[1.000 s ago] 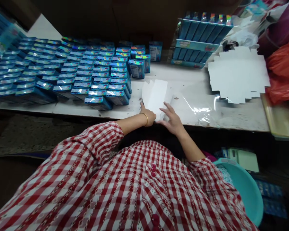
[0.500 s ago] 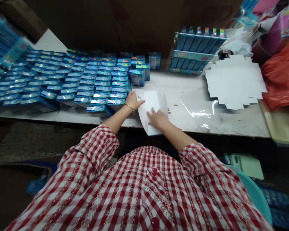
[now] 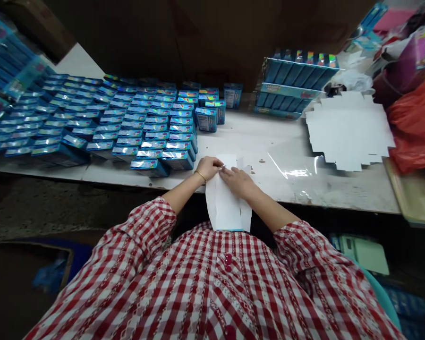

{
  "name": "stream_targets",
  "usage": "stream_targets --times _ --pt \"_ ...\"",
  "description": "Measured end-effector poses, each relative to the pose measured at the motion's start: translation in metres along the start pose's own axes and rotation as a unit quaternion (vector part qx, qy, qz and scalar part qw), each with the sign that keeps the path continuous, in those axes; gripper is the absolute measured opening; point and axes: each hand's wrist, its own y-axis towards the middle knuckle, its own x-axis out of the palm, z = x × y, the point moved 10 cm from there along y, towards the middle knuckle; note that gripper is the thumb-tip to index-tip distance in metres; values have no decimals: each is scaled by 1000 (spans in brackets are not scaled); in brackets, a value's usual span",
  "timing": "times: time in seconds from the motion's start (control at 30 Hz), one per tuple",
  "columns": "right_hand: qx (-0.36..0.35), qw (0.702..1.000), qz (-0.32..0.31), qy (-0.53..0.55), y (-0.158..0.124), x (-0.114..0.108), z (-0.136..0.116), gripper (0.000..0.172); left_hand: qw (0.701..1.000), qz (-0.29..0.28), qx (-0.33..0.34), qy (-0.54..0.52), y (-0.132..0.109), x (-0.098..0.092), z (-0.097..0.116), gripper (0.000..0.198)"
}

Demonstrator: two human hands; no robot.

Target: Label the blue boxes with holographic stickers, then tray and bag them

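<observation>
A white cardboard box blank (image 3: 228, 212) with folded-up side panels lies at the table's front edge, its near end hanging over toward my body. At its left side my left hand (image 3: 208, 167), with a bangle on the wrist, has its fingertips closed on a small flap of the blank. My right hand (image 3: 238, 183) rests on the blank with fingers stretched out, their tips close to the left fingertips. Just left of the hands stand packed rows of small blue boxes (image 3: 179, 159), upright on the table.
A stack of flat white box blanks (image 3: 350, 130) lies on the right of the table (image 3: 269, 151). Behind it stands a display case of blue boxes (image 3: 286, 87). A red plastic bag (image 3: 416, 123) sits at far right. A large brown carton (image 3: 198, 38) looms at the back.
The blank has come nearer my body and now overhangs the table edge. My left hand has moved down and right to the flap; the right hand now lies close beside it.
</observation>
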Motion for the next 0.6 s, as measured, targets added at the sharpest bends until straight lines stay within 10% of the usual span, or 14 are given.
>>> stream_targets --times 0.27,0.6 --pt "294 940 105 136 -13 -36 91 27 973 -80 59 209 -2 16 29 26" --pt "147 978 31 144 1 -28 62 34 984 -92 27 149 9 27 22 26"
